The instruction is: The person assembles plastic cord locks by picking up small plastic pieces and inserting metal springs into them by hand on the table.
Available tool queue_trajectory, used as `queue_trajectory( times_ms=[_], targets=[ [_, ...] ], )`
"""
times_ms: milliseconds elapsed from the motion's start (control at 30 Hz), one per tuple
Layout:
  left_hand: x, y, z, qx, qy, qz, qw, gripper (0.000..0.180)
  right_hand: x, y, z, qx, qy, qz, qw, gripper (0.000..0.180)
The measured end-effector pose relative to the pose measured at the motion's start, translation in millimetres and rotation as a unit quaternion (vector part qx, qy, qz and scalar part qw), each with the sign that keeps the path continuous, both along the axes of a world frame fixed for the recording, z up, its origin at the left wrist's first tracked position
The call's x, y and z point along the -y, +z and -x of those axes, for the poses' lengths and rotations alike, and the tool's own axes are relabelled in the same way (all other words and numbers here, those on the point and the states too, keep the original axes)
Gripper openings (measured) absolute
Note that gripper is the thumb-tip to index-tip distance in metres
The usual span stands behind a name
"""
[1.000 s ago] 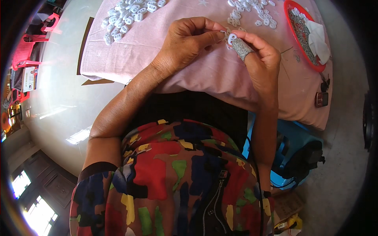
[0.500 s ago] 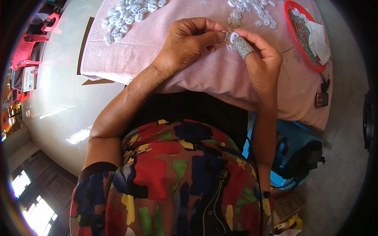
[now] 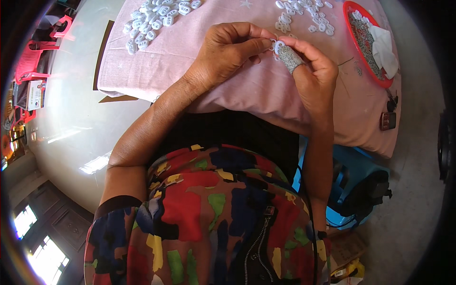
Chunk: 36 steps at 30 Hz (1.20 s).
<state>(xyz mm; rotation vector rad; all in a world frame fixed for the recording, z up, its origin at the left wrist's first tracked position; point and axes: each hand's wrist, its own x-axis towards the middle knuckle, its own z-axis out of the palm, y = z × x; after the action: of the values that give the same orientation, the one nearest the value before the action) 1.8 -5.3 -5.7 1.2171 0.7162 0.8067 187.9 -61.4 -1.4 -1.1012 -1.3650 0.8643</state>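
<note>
Above the pink cloth, my two hands meet fingertip to fingertip. A small white plastic oval piece with a hole [image 3: 279, 46] is pinched between the thumb and forefinger of my right hand [image 3: 317, 71]; that thumb wears a grey speckled fabric cover [image 3: 290, 59]. Closed in a pinch beside it, my left hand [image 3: 232, 51] holds something tiny and thin that I cannot make out. A pile of pale plastic pieces [image 3: 154, 21] lies beyond my left hand. More small white pieces [image 3: 308, 14] are scattered beyond my right hand.
At the right, a red tray [image 3: 349, 40] holds small metal parts, white pieces and a white cloth [image 3: 384, 50]. A small phone-like device [image 3: 387, 121] lies by the cloth-covered table's right edge [image 3: 370, 128]. Below stands a blue stool [image 3: 339, 190] with a black bag [image 3: 363, 194].
My right hand has moved slightly left, bringing the white plastic piece up against my left fingertips. My left hand has hardly moved.
</note>
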Motion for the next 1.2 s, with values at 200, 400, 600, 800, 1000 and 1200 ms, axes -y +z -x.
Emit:
queue_trajectory(
  times_ms=[200,400,600,800,1000,1200],
  targets=[
    [2,-3,-3,0.030,0.013,-0.012,0.999,0.017,-2,-1,0,0.010,-0.008,-0.003,1.000,0.025],
    [3,0,-4,0.022,0.027,0.014,0.999,0.017,-2,3,4,0.009,-0.010,0.000,1.000,0.023],
    [5,-3,-10,0.030,0.066,-0.002,0.997,0.012,-3,0,3,0.020,-0.014,-0.006,1.000,0.025],
    [4,-5,-12,0.050,0.072,0.001,0.996,0.011,-6,-1,4,0.055,-0.018,-0.015,0.998,0.033],
    [0,1,-13,0.057,0.081,0.062,0.993,0.014,-5,-8,10,0.063,-0.050,-0.062,0.995,0.035],
    [0,10,-8,-0.002,0.034,0.075,0.997,0.019,-4,-8,12,0.154,-0.077,-0.076,0.982,0.037]
  ],
)
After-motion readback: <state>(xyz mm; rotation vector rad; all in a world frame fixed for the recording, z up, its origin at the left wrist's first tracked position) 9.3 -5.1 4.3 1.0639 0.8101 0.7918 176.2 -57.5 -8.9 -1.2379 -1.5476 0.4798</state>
